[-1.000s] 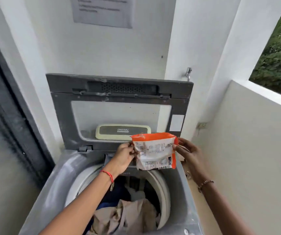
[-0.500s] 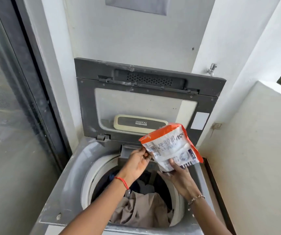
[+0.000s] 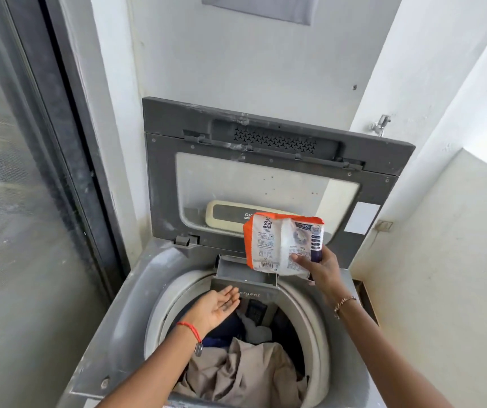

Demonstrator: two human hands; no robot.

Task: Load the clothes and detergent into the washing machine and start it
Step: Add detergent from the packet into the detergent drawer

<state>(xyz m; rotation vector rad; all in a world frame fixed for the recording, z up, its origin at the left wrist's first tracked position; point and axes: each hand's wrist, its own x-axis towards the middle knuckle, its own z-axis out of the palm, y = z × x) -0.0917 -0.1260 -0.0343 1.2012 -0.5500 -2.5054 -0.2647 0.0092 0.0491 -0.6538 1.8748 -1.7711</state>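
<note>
Detergent is what I am watching first: one packet [image 3: 283, 244], white with an orange edge, is being held by my right hand [image 3: 321, 269], whose fingers are curled around its lower right corner from beneath. The packet is sitting just above that hand and directly over the pulled-out drawer [image 3: 245, 273] at the back rim of the washing machine [image 3: 124, 328]. My left hand [image 3: 215, 309] is hanging flat and spread, palm up, gripping nothing, just below and to the left of the packet, with its fingertips nearly at the drawer's front.

On the packet I am reading "Surf excel"; the smaller print is too fine for me. The drawer front is showing "ergent", its first letters being hidden behind my left hand. Behind the packet, a panel [image 3: 230, 214] seen through the raised lid [image 3: 277, 172] is reading "DIG", the rest being covered.

Clothes [image 3: 242, 375] are lying in the drum below both hands: a beige heap nearest my wrists, with dark blue and white pieces under my left palm. I am counting one packet, one drawer, one machine, two hands, and one band on each wrist.
</note>
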